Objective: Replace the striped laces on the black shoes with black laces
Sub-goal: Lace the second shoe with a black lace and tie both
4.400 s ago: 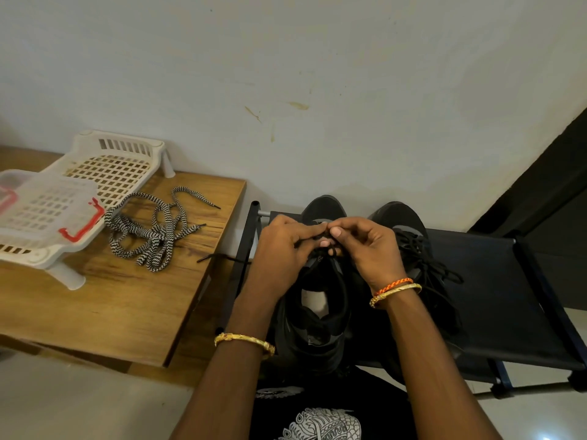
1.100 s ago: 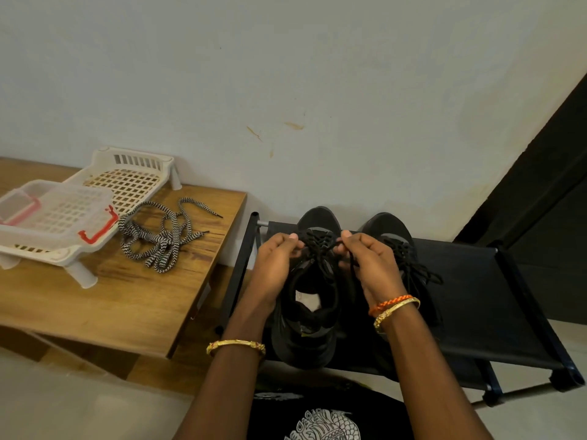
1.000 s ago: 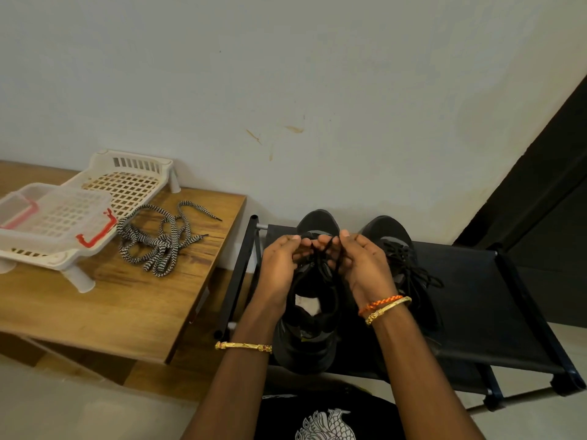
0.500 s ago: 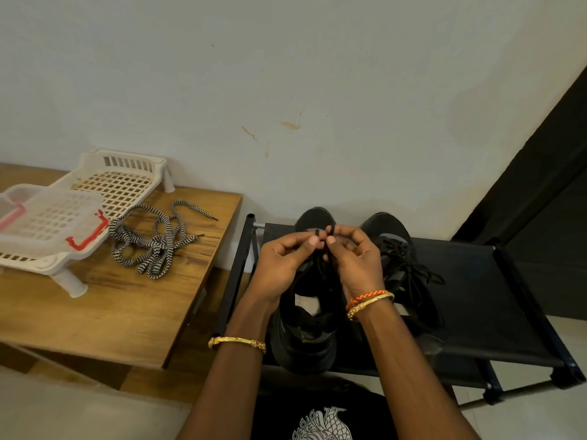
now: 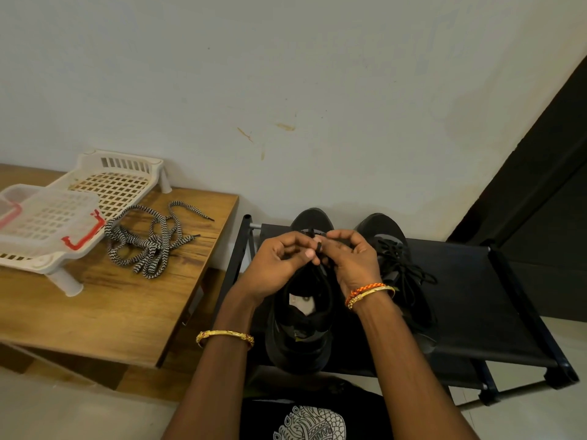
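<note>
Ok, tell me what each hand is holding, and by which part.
Both hands pinch the black lace near its tip, above the left shoe: left hand and right hand, fingertips meeting.

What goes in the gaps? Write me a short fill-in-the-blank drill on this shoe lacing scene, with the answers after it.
1. The striped laces lie in a heap on the ______ table.
2. Both the left hand and the right hand pinch a ______ lace above the left shoe.
3. The right shoe stands on the black ______.
4. The clear lidded box has ______ clips.

Missing words: wooden; black; rack; red
</note>
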Action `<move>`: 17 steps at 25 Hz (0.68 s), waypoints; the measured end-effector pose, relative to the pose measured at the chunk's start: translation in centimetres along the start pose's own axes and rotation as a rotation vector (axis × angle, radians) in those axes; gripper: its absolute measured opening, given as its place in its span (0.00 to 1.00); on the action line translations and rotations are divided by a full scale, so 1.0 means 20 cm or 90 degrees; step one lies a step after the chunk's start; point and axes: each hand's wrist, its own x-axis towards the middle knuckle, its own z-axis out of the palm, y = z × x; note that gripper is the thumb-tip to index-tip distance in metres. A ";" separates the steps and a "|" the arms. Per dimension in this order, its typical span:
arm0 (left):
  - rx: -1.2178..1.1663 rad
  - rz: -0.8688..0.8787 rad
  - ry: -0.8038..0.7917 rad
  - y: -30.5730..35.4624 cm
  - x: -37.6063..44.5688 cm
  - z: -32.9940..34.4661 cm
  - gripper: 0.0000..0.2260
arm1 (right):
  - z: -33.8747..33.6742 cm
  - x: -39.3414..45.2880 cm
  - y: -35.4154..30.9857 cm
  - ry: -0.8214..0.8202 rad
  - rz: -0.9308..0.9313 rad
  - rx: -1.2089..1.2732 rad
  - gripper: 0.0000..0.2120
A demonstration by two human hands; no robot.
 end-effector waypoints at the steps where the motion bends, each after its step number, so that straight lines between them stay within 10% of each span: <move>1: -0.012 -0.016 0.011 0.00 0.00 0.00 0.07 | 0.00 0.00 0.00 -0.011 -0.004 -0.002 0.11; 10: -0.042 0.006 0.068 -0.03 0.01 -0.01 0.10 | -0.05 -0.02 -0.05 -0.215 -0.158 -0.235 0.16; 17: 0.175 0.088 0.150 0.00 0.00 0.02 0.12 | -0.02 0.00 -0.04 -0.147 -0.169 -0.261 0.10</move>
